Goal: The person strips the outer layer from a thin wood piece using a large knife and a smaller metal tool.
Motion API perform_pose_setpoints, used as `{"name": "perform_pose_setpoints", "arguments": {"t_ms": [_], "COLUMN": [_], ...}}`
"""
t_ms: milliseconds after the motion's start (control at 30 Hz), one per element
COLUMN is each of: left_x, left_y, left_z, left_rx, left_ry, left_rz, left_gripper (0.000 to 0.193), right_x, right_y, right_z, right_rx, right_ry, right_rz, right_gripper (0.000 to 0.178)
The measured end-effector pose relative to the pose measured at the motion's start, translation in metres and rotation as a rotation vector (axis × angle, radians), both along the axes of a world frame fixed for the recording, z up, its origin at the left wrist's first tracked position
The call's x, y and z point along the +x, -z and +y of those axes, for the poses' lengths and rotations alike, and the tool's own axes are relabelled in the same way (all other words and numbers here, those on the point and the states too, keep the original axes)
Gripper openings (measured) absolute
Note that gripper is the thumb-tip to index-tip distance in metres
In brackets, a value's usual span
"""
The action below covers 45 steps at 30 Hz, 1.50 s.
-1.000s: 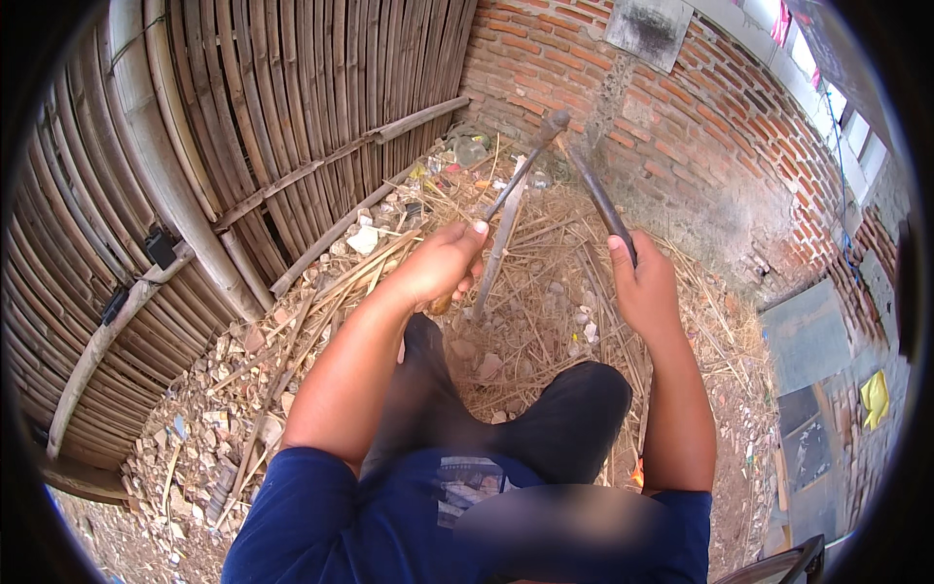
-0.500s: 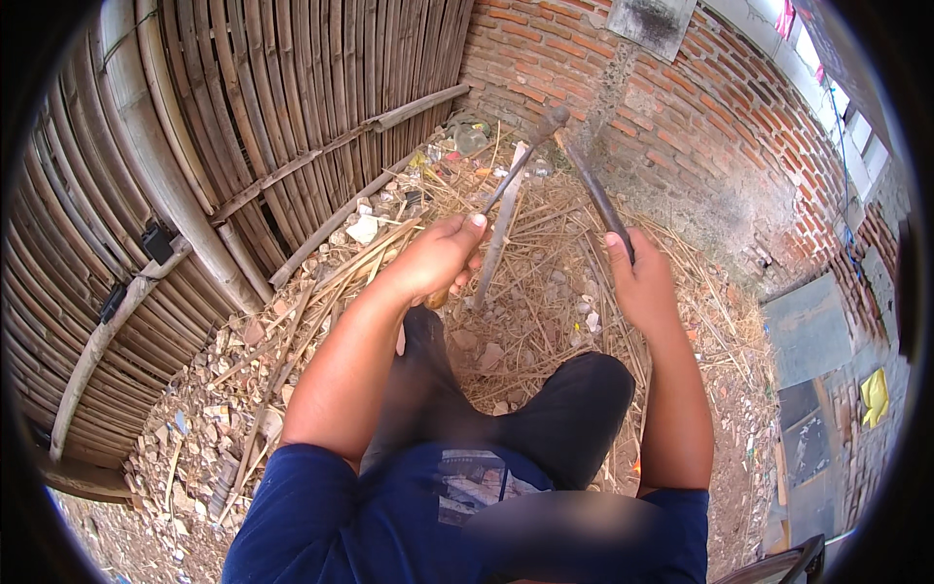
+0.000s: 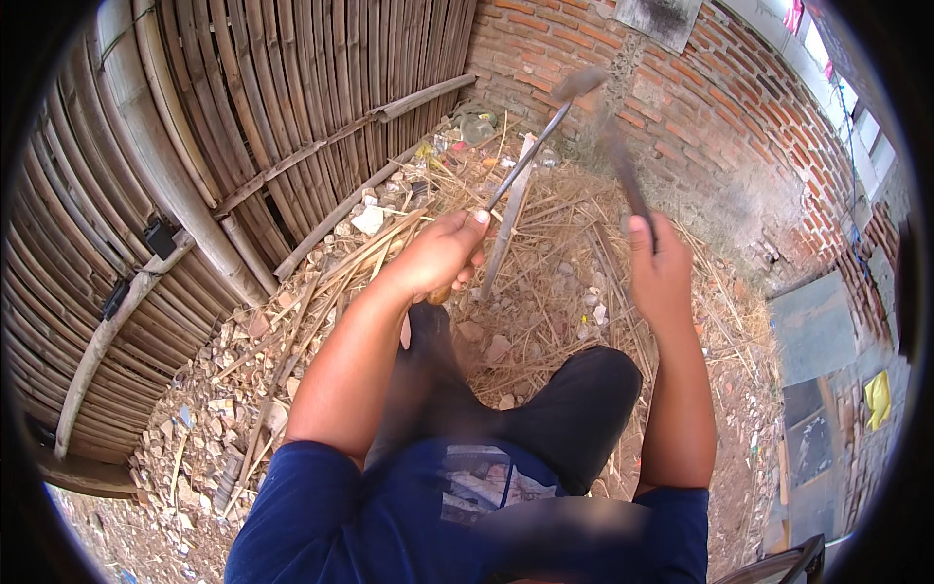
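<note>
My left hand [image 3: 443,255] is closed round the yellowish-brown grip of a long tool with a thin metal shaft [image 3: 528,156]. The tool points up and to the right, and its broad grey head is smeared by motion. On the right, my right hand [image 3: 662,273] grips the lower end of a dark stick [image 3: 630,175], thumb laid along it. The stick leans up and left; its top blurs against the brick wall, so I cannot make out its end. A gap separates stick and tool head. Below both hands lies ground strewn with dry straw [image 3: 559,248].
A bamboo fence [image 3: 292,107] stands on the left, with a brick wall [image 3: 700,127] ahead. Broken stones [image 3: 199,443] lie along the fence foot. A flat wooden slat [image 3: 508,219] stands slanted beyond my left hand. Grey panels [image 3: 812,326] and a yellow cloth [image 3: 878,399] are at right.
The dark stick has swung away from the tool's head, my right hand shifting right and slightly up. The tool's head has moved up and right, while my left hand stays nearly in place.
</note>
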<state>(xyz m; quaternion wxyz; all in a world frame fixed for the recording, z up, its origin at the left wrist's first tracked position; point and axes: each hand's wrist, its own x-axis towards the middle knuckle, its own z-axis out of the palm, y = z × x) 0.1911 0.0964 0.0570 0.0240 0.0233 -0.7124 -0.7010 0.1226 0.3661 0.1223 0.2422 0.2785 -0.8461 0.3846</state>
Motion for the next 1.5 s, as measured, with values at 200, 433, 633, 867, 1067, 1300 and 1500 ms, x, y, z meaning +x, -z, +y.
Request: {"name": "perform_pose_setpoints", "arguments": {"t_ms": [200,433,633,867,1067,1300,1500], "left_x": [-0.002,0.003,0.004,0.005,-0.015,-0.017,-0.020], "left_y": [0.009,0.001,0.006,-0.005,0.015,-0.006,-0.008], "left_z": [-0.002,-0.006,-0.016,-0.021,-0.027,-0.024,-0.017], "left_rx": [-0.032,-0.101,-0.056,-0.188,-0.432,-0.742,-0.766], "left_ry": [-0.012,-0.023,-0.021,-0.057,-0.161,-0.175,-0.181], "left_rz": [-0.025,-0.044,-0.063,-0.060,0.097,0.127,0.143], "left_gripper": [0.055,0.054,0.054,0.051,0.052,0.051,0.049], "right_x": [-0.010,-0.018,-0.022,-0.027,-0.029,-0.012,-0.022], "right_y": [0.016,0.014,0.014,0.028,0.035,-0.005,0.010], "right_z": [-0.003,0.004,-0.004,0.003,0.018,0.032,0.015], "right_rx": [0.156,-0.002,0.039,0.146,-0.043,-0.264,-0.086], "right_ry": [0.036,0.018,0.004,0.074,0.048,0.009,0.128], "right_rz": [-0.069,-0.170,-0.147,-0.161,-0.241,-0.085,0.006], "right_gripper": [0.042,0.043,0.042,0.042,0.044,0.047,0.041]}}
